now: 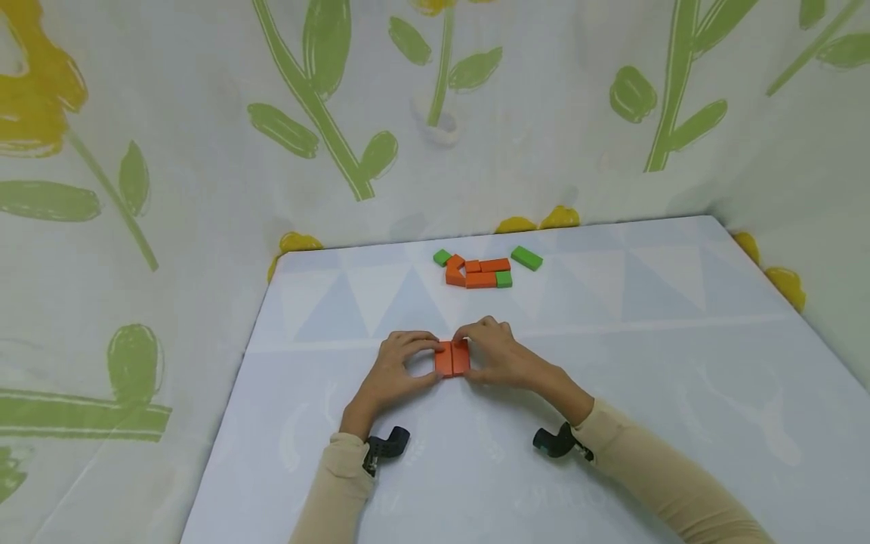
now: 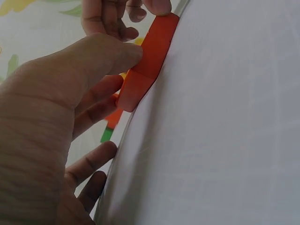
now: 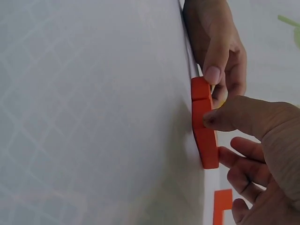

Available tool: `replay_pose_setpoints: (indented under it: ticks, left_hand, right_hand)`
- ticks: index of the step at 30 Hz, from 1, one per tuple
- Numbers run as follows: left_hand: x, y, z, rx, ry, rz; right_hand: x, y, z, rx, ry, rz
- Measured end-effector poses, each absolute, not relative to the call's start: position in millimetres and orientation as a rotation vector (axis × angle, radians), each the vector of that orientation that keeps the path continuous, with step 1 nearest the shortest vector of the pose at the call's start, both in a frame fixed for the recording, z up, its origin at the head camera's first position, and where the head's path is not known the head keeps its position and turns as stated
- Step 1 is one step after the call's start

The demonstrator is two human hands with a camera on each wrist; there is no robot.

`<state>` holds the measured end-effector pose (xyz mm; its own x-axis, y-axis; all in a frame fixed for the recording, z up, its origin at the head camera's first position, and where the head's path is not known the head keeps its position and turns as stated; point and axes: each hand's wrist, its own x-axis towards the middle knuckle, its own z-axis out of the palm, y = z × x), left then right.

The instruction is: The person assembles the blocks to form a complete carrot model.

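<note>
Pinching the left orange block (image 1: 443, 362) and the right orange block (image 1: 461, 359) by their ends

The two blocks lie flat on the bench (image 1: 448, 476), side by side with only a thin seam between them, in front of the person. The left hand (image 1: 397, 368) grasps the left block, thumb at the near end and forefinger at the far end; the right hand (image 1: 503, 355) pinches the right block the same way.

Both pieces look light and rigid, perhaps painted wood or hard plastic, so a soft squeeze ought to be enough and neither seems likely to bend or break. Their faces look smooth; a hard push could make them skid on the bench rather than tip, since they rest on a broad side. The short ends seem the best place to take hold: that grip leaves the long sides clear, so fingers need not come between the blocks. Pressing unevenly would probably twist one and widen the seam.

Farther off, well apart from the hands, lie a group of orange blocks (image 1: 481, 280) and a green block (image 1: 526, 258), which would probably handle much alike.
</note>
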<state>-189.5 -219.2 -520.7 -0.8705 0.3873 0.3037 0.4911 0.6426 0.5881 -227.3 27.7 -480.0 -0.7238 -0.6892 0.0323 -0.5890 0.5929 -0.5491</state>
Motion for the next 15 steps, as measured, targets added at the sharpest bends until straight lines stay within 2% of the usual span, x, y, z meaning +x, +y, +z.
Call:
replay_pose_setpoints:
  ticks: [8, 15]
  left_hand:
    - [-184.5, -218.9, -522.2, -0.706, -2.746, -1.045]
    - [-185.2, -218.1, -519.9, -0.694, -2.753, -1.028]
  right_hand:
    - [-230.4, 40.1, -476.4, -1.057, 2.677, -0.903]
    - [-256.1, 55.6, -466.6, -0.888, 2.897, -0.951]
